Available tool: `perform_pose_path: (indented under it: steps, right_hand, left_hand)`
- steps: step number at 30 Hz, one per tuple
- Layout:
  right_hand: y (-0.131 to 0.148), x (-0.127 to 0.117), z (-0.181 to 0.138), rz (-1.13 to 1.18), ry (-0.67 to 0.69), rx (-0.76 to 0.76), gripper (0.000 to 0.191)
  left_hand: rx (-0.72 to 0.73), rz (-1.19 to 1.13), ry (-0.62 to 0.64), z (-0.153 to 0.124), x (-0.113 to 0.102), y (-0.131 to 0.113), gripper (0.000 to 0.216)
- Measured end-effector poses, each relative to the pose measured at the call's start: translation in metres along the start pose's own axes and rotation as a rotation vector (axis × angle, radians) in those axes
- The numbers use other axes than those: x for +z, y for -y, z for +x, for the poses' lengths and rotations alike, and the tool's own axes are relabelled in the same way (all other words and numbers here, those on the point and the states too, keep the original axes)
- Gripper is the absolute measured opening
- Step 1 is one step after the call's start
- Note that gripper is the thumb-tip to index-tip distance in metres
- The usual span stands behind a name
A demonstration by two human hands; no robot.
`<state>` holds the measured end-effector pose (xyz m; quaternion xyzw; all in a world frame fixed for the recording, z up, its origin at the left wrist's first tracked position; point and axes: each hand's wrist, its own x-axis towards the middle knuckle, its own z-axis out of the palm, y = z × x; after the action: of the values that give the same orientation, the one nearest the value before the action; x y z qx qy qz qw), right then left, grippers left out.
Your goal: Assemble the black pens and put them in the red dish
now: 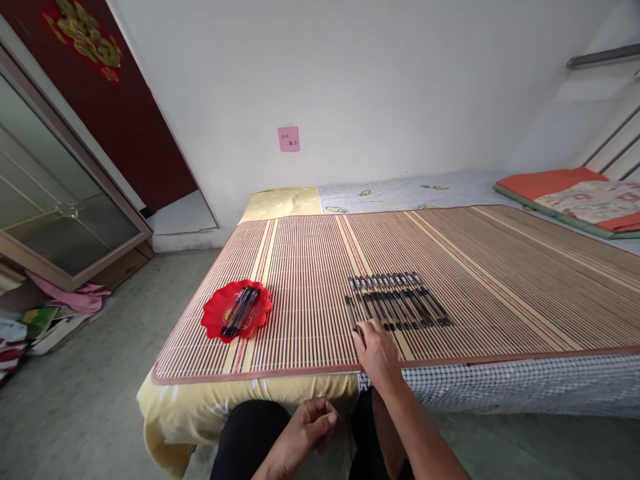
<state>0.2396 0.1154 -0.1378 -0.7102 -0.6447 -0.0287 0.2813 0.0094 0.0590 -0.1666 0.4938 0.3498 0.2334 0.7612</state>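
Observation:
My right hand [376, 350] is on the near side of a row of dark pens [400, 300], its fingers closed at the lower end of the leftmost pen [351, 311]. That pen sits slightly nearer to me than its neighbours. The other pens lie side by side, slanting, with their upper ends roughly in line. My left hand [314, 423] hovers over my lap by the bed's front edge, its fingers curled in and nothing visible in them. Off to the left, a red scalloped plate [210, 313] holds several more dark pens [241, 312] in a bundle.
A striped bamboo mat [305, 287] covers the bed over yellow and checked cloth. Folded orange and floral bedding [575, 197] lies at the back right. A pink note [289, 139] is stuck on the white wall. A glass-paned door [65, 173] leans at left.

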Motion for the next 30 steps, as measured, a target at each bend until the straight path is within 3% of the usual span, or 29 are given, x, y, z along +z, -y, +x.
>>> perform_pose_path:
  steps: [4, 11, 13, 16, 20, 23, 27, 30]
  right_hand:
    - [0.0, 0.001, 0.001, -0.038, 0.011, 0.022, 0.012]
    - [0.018, -0.005, 0.013, 0.019, 0.143, 0.031, 0.009]
    - [0.027, -0.007, 0.021, 0.03, 0.192, 0.042, 0.01]
    - [0.041, -0.008, 0.032, 0.037, 0.25, 0.059, 0.013]
    - [0.053, -0.004, 0.037, 0.046, 0.248, 0.032, 0.016]
    - [0.056, 0.003, 0.034, 0.056, 0.224, 0.007, 0.016]
    - [0.051, 0.014, 0.028, 0.081, 0.182, -0.011, 0.018]
    - [0.049, 0.021, 0.024, 0.123, 0.102, -0.039, 0.016]
  left_hand:
    - [-0.004, 0.024, -0.007, -0.001, 0.001, -0.003, 0.054]
    - [0.004, 0.039, 0.003, -0.001, 0.003, -0.002, 0.057]
    - [0.017, 0.047, -0.01, -0.004, 0.004, -0.015, 0.054]
    - [0.082, 0.102, -0.048, -0.002, 0.001, -0.054, 0.048]
    - [0.236, 0.339, -0.261, 0.032, -0.021, -0.116, 0.043]
    - [0.269, 0.532, -0.485, 0.074, -0.039, -0.142, 0.036]
    - [0.243, 0.571, -0.554, 0.118, -0.044, -0.143, 0.031]
    - [0.229, 0.57, -0.572, 0.133, -0.038, -0.131, 0.03]
